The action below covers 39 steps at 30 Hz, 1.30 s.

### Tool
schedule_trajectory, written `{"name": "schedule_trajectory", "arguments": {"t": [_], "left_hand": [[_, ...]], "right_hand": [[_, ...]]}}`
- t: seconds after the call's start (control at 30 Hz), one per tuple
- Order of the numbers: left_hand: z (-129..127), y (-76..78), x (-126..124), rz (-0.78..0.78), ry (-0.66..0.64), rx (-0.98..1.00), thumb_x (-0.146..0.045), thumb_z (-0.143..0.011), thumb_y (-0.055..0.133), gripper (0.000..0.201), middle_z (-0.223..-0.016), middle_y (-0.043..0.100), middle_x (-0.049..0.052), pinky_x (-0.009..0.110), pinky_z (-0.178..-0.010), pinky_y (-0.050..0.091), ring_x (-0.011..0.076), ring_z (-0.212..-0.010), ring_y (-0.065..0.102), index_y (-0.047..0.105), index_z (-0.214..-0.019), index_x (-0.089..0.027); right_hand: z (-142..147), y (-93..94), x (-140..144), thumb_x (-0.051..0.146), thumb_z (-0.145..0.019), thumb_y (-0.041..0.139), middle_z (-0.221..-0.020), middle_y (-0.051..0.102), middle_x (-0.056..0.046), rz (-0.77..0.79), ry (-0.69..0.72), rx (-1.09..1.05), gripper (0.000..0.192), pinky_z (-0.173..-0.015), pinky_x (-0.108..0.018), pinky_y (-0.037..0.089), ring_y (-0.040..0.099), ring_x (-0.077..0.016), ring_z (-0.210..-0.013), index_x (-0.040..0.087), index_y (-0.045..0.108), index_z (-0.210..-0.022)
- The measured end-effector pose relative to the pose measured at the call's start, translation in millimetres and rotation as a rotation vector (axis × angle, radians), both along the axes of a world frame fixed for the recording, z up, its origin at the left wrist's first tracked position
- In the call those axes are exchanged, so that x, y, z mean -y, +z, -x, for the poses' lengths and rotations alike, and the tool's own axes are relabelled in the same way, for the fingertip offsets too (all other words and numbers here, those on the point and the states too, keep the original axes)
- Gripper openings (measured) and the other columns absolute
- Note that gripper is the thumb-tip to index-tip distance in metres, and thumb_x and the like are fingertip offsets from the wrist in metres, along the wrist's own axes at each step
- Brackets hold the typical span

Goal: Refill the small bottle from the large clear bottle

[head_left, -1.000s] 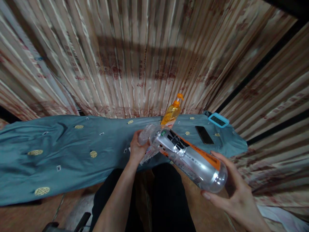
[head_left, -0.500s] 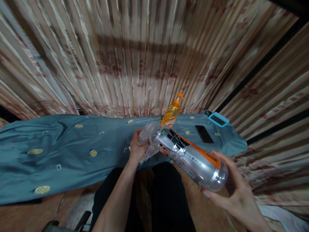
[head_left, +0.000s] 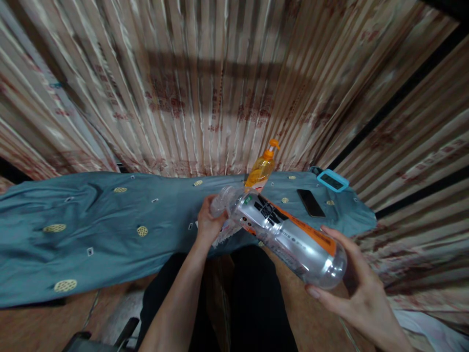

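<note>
A clear plastic bottle (head_left: 289,239) with a silver, black and orange label lies slantwise between my hands, its base toward the lower right. My right hand (head_left: 355,283) is closed around the base end, thumb below and fingers above. My left hand (head_left: 210,217) grips clear, ribbed plastic at the bottle's upper left end; I cannot tell whether this is the bottle's own top or a separate piece. Below that end, a crinkled clear and white item (head_left: 225,233) shows partly behind the bottle. Just behind stands a pump bottle (head_left: 261,171) of yellow liquid with an orange pump.
A dark phone (head_left: 310,203) lies on the teal patterned cloth (head_left: 110,215), right of the pump bottle. Farther right is a blue-framed object (head_left: 332,180) with a dark face. Pleated curtains (head_left: 220,98) hang behind and to the right. My dark-clothed legs (head_left: 252,293) are below.
The view has shifted very slightly. Both hands keep the same hold on the bottle, which stays almost where it was.
</note>
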<state>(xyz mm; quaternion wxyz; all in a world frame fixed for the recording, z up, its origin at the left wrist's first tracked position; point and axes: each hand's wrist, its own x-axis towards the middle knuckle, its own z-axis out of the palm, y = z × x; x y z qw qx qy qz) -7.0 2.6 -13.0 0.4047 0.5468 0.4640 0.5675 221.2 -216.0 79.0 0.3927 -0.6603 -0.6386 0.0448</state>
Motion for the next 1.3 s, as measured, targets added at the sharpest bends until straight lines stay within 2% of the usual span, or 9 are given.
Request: {"name": "schedule_trajectory", "arguments": {"t": [0.3, 0.6, 1.3], "left_hand": [[1.0, 0.5, 0.4, -0.005, -0.006, -0.026, -0.032, -0.059, 0.077, 0.049, -0.098, 0.071, 0.004, 0.034, -0.086, 0.05, 0.0225, -0.093, 0.066, 0.064, -0.105, -0.019], [0.7, -1.1, -0.1, -0.049, -0.005, -0.038, -0.029, -0.062, 0.075, 0.045, -0.1, 0.071, 0.004, 0.036, -0.088, 0.051, 0.0226, -0.094, 0.066, 0.064, -0.105, -0.02], [-0.2, 1.0, 0.2, -0.015, 0.0, -0.025, -0.03, -0.06, 0.076, 0.047, -0.099, 0.071, 0.004, 0.033, -0.088, 0.051, 0.0219, -0.094, 0.067, 0.064, -0.104, -0.02]], "right_hand": [[0.9, -2.1, -0.1, 0.048, -0.078, 0.077, -0.143, 0.055, -0.006, -0.018, -0.002, -0.005, 0.08, -0.098, -0.032, 0.052, 0.06, -0.0282, -0.125, 0.029, 0.043, -0.147], [0.7, 0.0, -0.1, 0.048, -0.078, 0.078, -0.143, 0.056, -0.006, -0.016, 0.001, -0.005, 0.08, -0.095, -0.032, 0.055, 0.061, -0.028, -0.124, 0.029, 0.042, -0.148], [1.8, 1.7, -2.6, 0.046, -0.077, 0.077, -0.139, 0.058, -0.008, -0.013, -0.009, 0.002, 0.078, -0.095, -0.036, 0.057, 0.063, -0.0297, -0.122, 0.026, 0.044, -0.146]]}}
